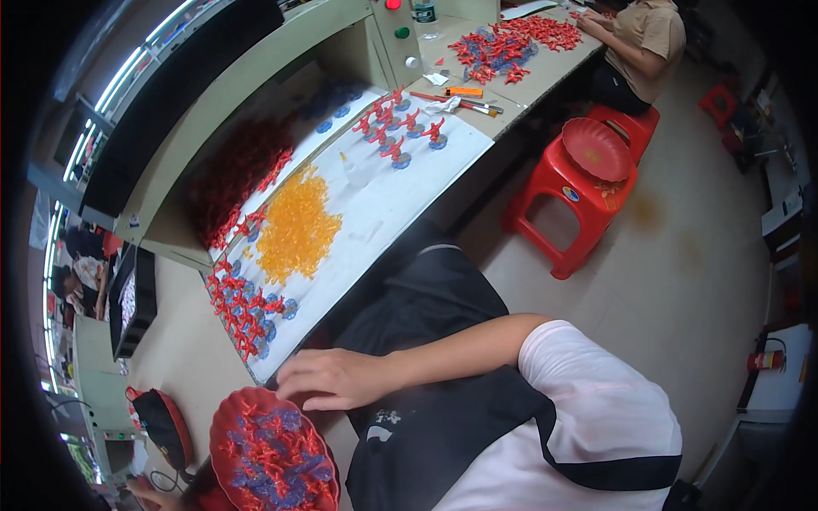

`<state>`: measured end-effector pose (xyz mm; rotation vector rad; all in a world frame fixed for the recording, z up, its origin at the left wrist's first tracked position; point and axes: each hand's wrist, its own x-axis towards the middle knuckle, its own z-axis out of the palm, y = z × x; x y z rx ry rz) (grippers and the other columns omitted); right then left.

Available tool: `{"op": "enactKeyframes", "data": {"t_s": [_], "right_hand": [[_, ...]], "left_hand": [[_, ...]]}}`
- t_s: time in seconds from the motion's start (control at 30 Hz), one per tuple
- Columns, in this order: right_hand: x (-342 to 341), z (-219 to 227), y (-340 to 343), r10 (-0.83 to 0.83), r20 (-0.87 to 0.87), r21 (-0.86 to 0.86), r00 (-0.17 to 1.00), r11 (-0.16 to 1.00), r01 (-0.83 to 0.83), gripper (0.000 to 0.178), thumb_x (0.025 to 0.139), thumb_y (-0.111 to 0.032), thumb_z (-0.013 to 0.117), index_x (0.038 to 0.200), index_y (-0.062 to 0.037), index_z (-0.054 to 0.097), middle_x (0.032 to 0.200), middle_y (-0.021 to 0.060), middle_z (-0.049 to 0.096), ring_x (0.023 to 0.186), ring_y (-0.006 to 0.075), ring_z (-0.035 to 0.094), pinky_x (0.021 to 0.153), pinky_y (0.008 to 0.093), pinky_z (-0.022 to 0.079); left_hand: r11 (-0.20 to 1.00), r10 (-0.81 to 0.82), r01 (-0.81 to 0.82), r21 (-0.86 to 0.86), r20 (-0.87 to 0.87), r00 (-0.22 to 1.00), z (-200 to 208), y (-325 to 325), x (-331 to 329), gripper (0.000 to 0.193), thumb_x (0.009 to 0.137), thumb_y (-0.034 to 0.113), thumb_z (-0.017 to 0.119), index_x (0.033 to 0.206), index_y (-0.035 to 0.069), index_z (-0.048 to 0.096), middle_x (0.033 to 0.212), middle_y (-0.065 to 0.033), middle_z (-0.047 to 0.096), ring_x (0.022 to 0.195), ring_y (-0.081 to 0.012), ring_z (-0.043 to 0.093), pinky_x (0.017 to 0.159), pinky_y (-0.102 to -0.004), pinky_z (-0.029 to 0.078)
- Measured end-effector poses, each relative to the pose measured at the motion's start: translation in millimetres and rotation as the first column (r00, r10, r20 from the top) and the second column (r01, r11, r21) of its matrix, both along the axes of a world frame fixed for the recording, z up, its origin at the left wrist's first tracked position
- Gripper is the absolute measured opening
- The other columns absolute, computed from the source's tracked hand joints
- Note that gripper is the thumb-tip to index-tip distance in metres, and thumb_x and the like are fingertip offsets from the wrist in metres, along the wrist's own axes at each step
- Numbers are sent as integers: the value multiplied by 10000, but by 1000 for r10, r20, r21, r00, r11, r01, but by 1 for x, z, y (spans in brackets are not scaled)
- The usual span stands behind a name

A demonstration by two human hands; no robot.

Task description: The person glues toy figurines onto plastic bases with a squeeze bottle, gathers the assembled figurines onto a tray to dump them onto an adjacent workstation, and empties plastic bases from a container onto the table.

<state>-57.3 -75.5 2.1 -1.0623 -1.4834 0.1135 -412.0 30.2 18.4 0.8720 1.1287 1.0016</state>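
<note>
My right hand [331, 379] reaches across from the right, above the near rim of a red scalloped plate [220, 410]. Its fingers are curved and apart, with nothing seen between them. Piled on the plate are small red figures with translucent blue bases [281, 456]. Beyond the hand, a white sheet [375, 217] covers the worktop. Several red figures on blue bases [247, 311] stand on its near left corner, and more such figures [396, 132] stand at its far end. A heap of translucent orange pieces [298, 226] lies between them. My left hand cannot be made out.
A cream hood [183, 183] arches over the worktop, with red pieces [239, 183] in its shade. Brushes [477, 106] lie by the far edge. A co-worker [643, 51] sits at more red pieces. A red stool [554, 209] bears another plate [596, 149].
</note>
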Motion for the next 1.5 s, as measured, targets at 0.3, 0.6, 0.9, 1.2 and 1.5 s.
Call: {"op": "enactKeyframes", "data": {"t_s": [0.3, 0.6, 0.9, 1.2, 1.5], "right_hand": [[95, 48, -112, -363, -63, 126, 930, 921, 368, 492, 855, -348, 474, 1231, -46, 381, 1300, 186, 294, 1176, 275, 355, 966, 365, 289], [244, 58, -273, -610, -412, 562, 677, 414, 716, 270, 842, -181, 378, 603, -61, 417, 660, 99, 513, 736, 211, 508, 813, 353, 379], [417, 102, -376, -706, -491, 333, 510, 389, 859, 346, 862, -148, 371, 524, -83, 340, 535, 32, 374, 595, 135, 374, 681, 291, 338], [572, 95, -388, -623, -496, 323, 605, 514, 795, 376, 862, -143, 390, 494, -81, 349, 483, 24, 341, 525, 129, 372, 591, 272, 331], [652, 125, -377, -720, -535, 25, 442, 510, 860, 356, 836, -169, 474, 507, -85, 369, 516, 24, 392, 499, 123, 392, 529, 255, 328]], "left_hand": [[879, -469, 446, 167, 138, 872, 89, -38, 209, 395, 806, 241, 482, 1119, 4, 445, 1080, -137, 526, 944, -248, 543, 861, -360, 430], [110, -912, 991, -70, 390, 128, 81, -141, 483, 405, 842, 294, 421, 1176, 66, 412, 1144, -98, 511, 1037, -241, 509, 870, -453, 411], [-91, -922, 994, -54, 383, -64, 58, -229, 699, 540, 801, 477, 381, 1141, 60, 422, 1062, -151, 531, 879, -282, 564, 832, -403, 411], [103, -987, 994, -30, 121, 106, 26, -247, 835, 646, 772, 602, 309, 1011, 55, 554, 991, -119, 567, 850, -195, 517, 737, -300, 348], [278, -688, 832, 481, -505, 521, -32, -272, 864, 597, 867, 346, 380, 1342, 62, 156, 1338, -239, 214, 1255, -380, 163, 1032, -464, 82]]}}
